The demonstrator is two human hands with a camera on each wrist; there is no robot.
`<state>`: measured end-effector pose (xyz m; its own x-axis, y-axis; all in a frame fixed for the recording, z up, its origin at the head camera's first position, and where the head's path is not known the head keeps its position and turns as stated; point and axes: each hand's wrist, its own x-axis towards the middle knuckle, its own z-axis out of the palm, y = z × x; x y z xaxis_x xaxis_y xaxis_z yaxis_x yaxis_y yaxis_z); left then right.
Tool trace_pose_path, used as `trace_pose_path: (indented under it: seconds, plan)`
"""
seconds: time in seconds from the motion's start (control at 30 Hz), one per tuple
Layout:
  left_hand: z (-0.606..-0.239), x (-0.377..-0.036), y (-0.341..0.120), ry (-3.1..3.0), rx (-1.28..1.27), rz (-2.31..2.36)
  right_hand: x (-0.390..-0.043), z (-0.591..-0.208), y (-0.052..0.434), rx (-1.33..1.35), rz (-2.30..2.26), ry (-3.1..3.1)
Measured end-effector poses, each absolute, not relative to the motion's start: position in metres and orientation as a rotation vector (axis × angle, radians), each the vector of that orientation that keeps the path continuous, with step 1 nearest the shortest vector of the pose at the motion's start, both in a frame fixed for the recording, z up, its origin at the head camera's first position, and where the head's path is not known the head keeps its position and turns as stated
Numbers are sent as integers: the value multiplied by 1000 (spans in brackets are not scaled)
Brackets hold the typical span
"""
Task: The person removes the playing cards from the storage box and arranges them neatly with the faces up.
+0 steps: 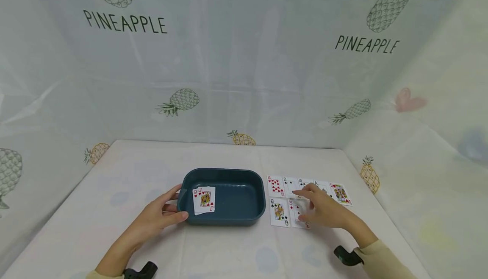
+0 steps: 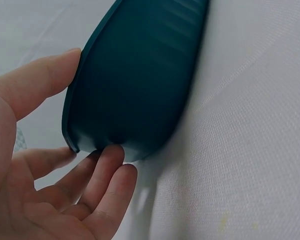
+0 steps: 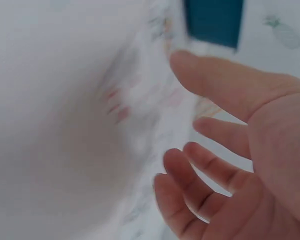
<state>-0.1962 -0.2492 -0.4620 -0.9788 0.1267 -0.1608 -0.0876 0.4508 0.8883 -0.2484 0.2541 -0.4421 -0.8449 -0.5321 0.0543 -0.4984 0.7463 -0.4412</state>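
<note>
Head view: my left hand (image 1: 162,216) rests against the left end of the dark teal tray (image 1: 244,217) on the bench (image 1: 114,202), fingers relaxed, thumb at the rim. Two cards, the jack of hearts (image 1: 206,199) on top, lie inside. My right hand (image 1: 324,209), fingers loosely extended and gripping nothing, hovers over the playing cards (image 1: 280,200) laid in two rows just right of the tray.

Left wrist view: my fingers (image 2: 107,172) touch the tray wall (image 2: 140,80).

Right wrist view: my open fingers (image 3: 205,172) hold nothing; the cards beneath are blurred.
</note>
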Motion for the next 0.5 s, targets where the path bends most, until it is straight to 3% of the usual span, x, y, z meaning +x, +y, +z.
trace_pose_path:
  seconds: [0.27,0.5]
  plan:
    - [-461,-196,-251,2488,13,1544,-256,-409,163,-1040,-911,2832]
    - [-462,-196,-248,2485,31,1553,-276,-421,70,-1075,-937,2739]
